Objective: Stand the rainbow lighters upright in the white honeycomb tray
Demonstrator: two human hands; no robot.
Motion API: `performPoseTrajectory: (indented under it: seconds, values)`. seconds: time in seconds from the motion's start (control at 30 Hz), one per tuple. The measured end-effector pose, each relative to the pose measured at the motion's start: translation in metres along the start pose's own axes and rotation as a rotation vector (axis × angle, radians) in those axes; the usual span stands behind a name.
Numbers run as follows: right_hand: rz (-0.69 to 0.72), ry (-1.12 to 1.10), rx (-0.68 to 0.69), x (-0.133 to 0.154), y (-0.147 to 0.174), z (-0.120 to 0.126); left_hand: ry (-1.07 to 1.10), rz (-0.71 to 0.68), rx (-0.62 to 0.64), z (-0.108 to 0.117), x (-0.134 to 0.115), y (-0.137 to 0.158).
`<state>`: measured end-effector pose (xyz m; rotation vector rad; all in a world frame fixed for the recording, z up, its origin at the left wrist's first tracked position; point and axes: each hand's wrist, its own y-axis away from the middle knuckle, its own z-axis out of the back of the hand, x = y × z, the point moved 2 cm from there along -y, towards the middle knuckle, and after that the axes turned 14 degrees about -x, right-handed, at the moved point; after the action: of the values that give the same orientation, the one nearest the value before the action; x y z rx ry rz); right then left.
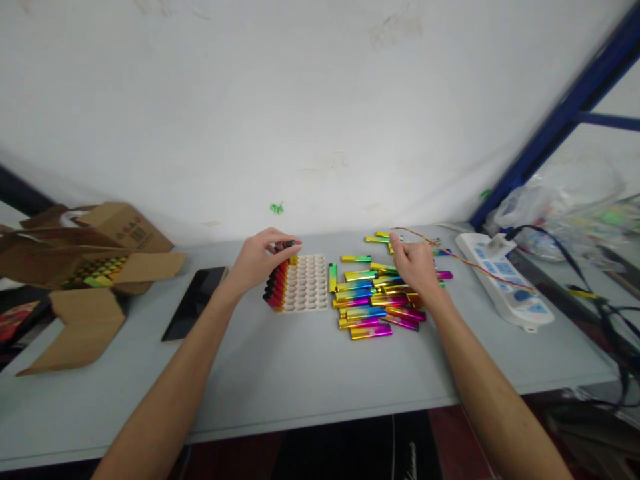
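A white tray (310, 283) with rows of holes lies on the table. Along its left side, lighters (277, 287) with black tops and red-to-yellow bodies stand upright. My left hand (263, 259) is closed at the tray's back left corner, thumb and fingers pinching a lighter (294, 259) with a dark top and yellow body. Right of the tray, shiny lighters (369, 312) in yellow, green, blue and magenta lie in a loose pile. Over the pile's right back part is my right hand (417, 267), fingers curled and thumb raised; what they hold, if anything, is hidden.
A dark phone (195, 303) lies left of the tray. Farther left, an open cardboard box (135, 267) holds several lighters. A white power strip (505, 283) with a plug and cables stands at right, and a thin red-yellow wire (463, 259) runs from it towards my right hand.
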<state>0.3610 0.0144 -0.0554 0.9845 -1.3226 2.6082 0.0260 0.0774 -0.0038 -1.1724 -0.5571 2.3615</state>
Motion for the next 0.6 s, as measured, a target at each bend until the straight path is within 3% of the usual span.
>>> performPoseTrajectory:
  seconds: [0.2, 0.37, 0.6]
  values:
    - [-0.031, -0.02, 0.017, -0.003, -0.001, 0.002, -0.252, -0.141, 0.191, 0.001, 0.012, -0.01]
    - [-0.006, -0.121, 0.125, 0.005, -0.001, 0.004, -0.355, -0.219, 0.23, 0.001, 0.011, -0.019]
    - [0.014, -0.136, 0.14, -0.002, 0.001, -0.001, -0.365, -0.264, 0.326, 0.003, 0.015, -0.028]
